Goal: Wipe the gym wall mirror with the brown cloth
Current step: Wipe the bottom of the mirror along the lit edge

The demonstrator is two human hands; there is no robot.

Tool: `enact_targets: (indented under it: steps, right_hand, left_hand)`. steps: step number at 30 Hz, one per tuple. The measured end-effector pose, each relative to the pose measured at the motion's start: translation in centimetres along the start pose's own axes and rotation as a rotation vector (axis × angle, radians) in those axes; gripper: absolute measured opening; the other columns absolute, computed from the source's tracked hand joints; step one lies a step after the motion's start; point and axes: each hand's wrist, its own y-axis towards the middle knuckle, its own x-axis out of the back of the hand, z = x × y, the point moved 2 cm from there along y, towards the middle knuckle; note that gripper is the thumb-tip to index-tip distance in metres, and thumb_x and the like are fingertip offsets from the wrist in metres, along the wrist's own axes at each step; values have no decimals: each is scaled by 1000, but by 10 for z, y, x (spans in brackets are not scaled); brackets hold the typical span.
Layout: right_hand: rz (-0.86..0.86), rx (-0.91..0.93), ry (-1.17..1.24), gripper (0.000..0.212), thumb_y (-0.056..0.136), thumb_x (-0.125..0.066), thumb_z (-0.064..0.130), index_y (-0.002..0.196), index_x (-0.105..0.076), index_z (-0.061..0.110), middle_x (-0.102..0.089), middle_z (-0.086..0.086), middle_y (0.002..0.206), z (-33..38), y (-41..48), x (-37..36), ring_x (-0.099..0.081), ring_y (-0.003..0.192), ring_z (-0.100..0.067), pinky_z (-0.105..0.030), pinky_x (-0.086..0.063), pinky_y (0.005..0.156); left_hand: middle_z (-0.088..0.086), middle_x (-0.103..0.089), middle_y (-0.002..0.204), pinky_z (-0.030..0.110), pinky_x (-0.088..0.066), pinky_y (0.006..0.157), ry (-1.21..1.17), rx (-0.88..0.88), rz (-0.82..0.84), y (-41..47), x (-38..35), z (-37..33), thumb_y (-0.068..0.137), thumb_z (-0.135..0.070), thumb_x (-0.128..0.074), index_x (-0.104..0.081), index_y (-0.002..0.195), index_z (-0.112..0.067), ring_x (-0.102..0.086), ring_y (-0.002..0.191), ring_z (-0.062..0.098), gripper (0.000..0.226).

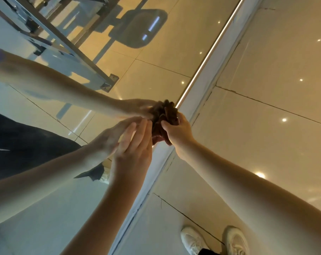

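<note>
Risk: the cloth [163, 115] is wadded, so little of it meets the mirror [146, 70], and we may leave streaks. Our bare left hand [132, 144], fingers straight and seemingly on the glass, could smudge it. Our right hand [176, 131] curls tight round the cloth at the mirror's bottom edge.

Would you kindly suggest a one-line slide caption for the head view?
Right hand grips a bunched brown cloth at the edge of the large wall mirror; left hand flat beside it.

Bunched brown cloth [165, 117] pressed on mirror [36, 208] nr bottom edge.
</note>
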Motion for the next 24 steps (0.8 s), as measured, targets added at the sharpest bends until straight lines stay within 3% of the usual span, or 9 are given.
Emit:
enact_targets:
  steps: [3, 5, 8, 10, 14, 16, 20, 22, 24]
  right_hand:
    - [-40, 121, -14, 47, 98, -56, 10, 143, -46, 20, -60, -2, 127, 16, 12, 7, -60, 113, -17, -25, -55, 83]
    - [-46, 102, -22, 46, 99, -53, 12, 144, -44, 21, -61, -2, 127, 8, 11, 4, -61, 113, -17, -32, -55, 91]
    - [-5, -43, 4, 44, 101, -52, 13, 143, -44, 20, -61, -5, 124, -9, -1, -5, -62, 107, -19, -23, -54, 73]
    - [3, -50, 11, 43, 99, -55, 11, 140, -47, 19, -62, -7, 122, -2, -1, -4, -63, 104, -20, -19, -53, 65]
    - [-47, 157, 30, 46, 96, -58, 8, 140, -48, 16, -62, -4, 126, 43, 20, 14, -62, 113, -19, -34, -56, 93]
    - [-60, 227, 6, 46, 97, -57, 11, 143, -46, 16, -61, -3, 128, 55, 28, 17, -60, 116, -17, -35, -53, 98]
    - [-33, 58, 9, 41, 100, -52, 13, 140, -46, 17, -63, -5, 122, 30, 23, 11, -64, 108, -19, -37, -57, 90]
    - [33, -51, -2, 40, 100, -53, 13, 139, -46, 19, -62, -5, 122, 24, 17, 10, -63, 103, -17, -26, -57, 75]
    - [35, -40, 6, 41, 99, -55, 13, 138, -46, 19, -60, -4, 122, 40, 17, 17, -61, 101, -14, -19, -52, 64]
  left_hand:
    - [15, -52, 146, 41, -15, 119, -2, 19, 15, 10, -1, -5, 95, -14, -33, -54, 132, 0, -43, 140, 28, 45]
    - [13, -53, 145, 38, -16, 119, -8, 11, 0, 15, 0, -6, 93, -15, -41, -52, 134, 0, -44, 140, 26, 45]
    - [12, -51, 147, 38, -17, 120, 0, -30, 18, 17, 0, -2, 89, -20, -54, -49, 139, -1, -41, 142, 24, 53]
    - [13, -49, 149, 39, -20, 120, 20, -50, 29, 15, -3, 0, 91, -20, -51, -51, 138, -1, -39, 143, 26, 52]
    - [16, -52, 146, 40, -26, 115, -10, -47, 33, 14, -4, 0, 93, -15, -30, -61, 126, 2, -43, 141, 28, 48]
    - [15, -51, 147, 38, -26, 115, 16, -43, 25, 14, -4, 0, 92, -14, -31, -60, 128, 3, -42, 141, 27, 49]
    - [15, -49, 148, 39, -16, 118, 39, -38, 15, 18, -6, -2, 90, -13, -37, -44, 137, 5, -35, 142, 26, 51]
    - [15, -51, 146, 39, -21, 117, 5, -40, 37, 19, -6, -1, 90, -11, -38, -49, 133, 4, -41, 141, 28, 47]
    - [16, -53, 144, 38, -26, 114, -14, -39, 54, 21, -6, -3, 91, -11, -39, -57, 126, 4, -45, 139, 27, 42]
